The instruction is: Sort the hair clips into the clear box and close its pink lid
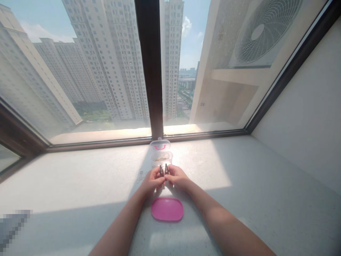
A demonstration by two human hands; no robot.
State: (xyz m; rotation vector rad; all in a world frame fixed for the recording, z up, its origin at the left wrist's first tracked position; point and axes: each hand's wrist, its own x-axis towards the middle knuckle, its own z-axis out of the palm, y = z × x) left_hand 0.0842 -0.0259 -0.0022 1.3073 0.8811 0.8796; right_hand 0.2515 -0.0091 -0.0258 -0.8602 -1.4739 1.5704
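My left hand (153, 181) and my right hand (178, 176) meet over a pale stone window ledge (80, 185). Each hand pinches a small dark pointed piece, likely a hair clip: the left clip (161, 171) and the right clip (166, 168) stand upright side by side. Just beyond the fingers stands a small clear plastic container (161, 158) with something thin and golden inside. A clear lid with a pink handle (160, 145) lies behind it by the window frame. A flat pink oval lid (167, 209) lies on the ledge between my forearms.
A dark vertical window post (150, 67) rises right behind the container. Tall apartment towers show through the glass, and an outdoor fan unit (262, 32) sits at the upper right. A white wall (306, 117) bounds the ledge on the right. A small thin item (141, 174) lies left of my hands.
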